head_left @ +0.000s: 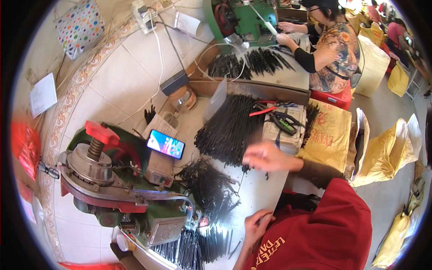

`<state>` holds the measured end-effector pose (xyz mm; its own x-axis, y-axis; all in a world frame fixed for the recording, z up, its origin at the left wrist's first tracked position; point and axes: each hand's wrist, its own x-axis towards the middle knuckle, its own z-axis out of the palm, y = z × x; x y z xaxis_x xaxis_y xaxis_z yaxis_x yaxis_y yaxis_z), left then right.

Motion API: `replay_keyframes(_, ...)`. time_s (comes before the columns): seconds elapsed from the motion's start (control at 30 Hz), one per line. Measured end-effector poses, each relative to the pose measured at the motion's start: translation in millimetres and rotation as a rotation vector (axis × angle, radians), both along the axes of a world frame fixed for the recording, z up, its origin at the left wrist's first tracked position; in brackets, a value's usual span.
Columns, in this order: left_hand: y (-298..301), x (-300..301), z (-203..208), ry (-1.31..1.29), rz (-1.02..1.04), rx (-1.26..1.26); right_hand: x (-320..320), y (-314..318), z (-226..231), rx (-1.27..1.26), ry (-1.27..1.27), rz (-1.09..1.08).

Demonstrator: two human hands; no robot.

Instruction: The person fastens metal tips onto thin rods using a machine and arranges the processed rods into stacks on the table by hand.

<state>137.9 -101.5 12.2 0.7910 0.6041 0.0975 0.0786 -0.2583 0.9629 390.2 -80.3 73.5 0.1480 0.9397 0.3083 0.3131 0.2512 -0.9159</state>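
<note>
Looking down at our table (263,191), we've got both hands in view and well apart. Our right hand (270,155), a bit blurry, is right of centre with its fingers curled, just by the near end of the big pile of black sticks (225,130) in the middle of the frame. We can't tell if it's gripping one or even touching the pile. Our left hand (257,225) is at lower centre, close to our red shirt (319,229), fingers bent in, and we can't make out whether anything's in it.

Upper right of the pile, we have some pliers (282,123) lying on a pale block (272,132). A messier black heap (209,186) is left of our hands, and more sticks are fanned out in a row (189,247) at bottom centre, next to our green machine (166,229). Our phone (165,144) sits screen-lit left of centre. Up at upper right, a co-worker (335,58) is seated at another green machine (245,22).
</note>
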Motion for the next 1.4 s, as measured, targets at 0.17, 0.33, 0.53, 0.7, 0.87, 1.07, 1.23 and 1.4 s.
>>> replay_keyframes(0.17, 1.4, 32.2, -29.8, -0.069, -0.326, -0.742, 116.6, 19.7, 31.0, 0.339, -0.778, -0.792)
replay_keyframes(0.33, 4.6, 21.5, -33.9, -0.123, -0.351, -0.848, 225.6, 44.3, -1.1, -0.199, -0.900, -0.975)
replay_keyframes(0.53, 7.6, 21.1, -25.2, -0.039, -0.296, -0.871, 260.6, 88.2, -21.3, -0.520, -0.659, -0.602)
replay_keyframes(0.7, 4.5, 24.4, -28.0, -0.106, -0.264, -0.926, 281.4, 100.1, -24.7, -0.482, -0.560, -0.698)
replay_keyframes(0.87, 5.8, 24.1, -27.3, -0.120, -0.259, -0.943, 284.6, 100.4, -25.8, -0.410, -0.532, -0.725)
replay_keyframes(1.07, 5.5, 22.0, -32.2, -0.144, -0.242, -0.955, 279.3, 101.1, -27.5, -0.417, -0.512, -0.738)
replay_keyframes(1.23, 2.5, 22.7, -18.3, -0.038, -0.236, -0.926, 282.3, 101.9, -30.7, -0.417, -0.543, -0.734)
replay_keyframes(1.4, 6.1, 22.9, -12.5, 0.031, -0.222, -0.930, 289.5, 103.4, -36.2, -0.405, -0.582, -0.732)
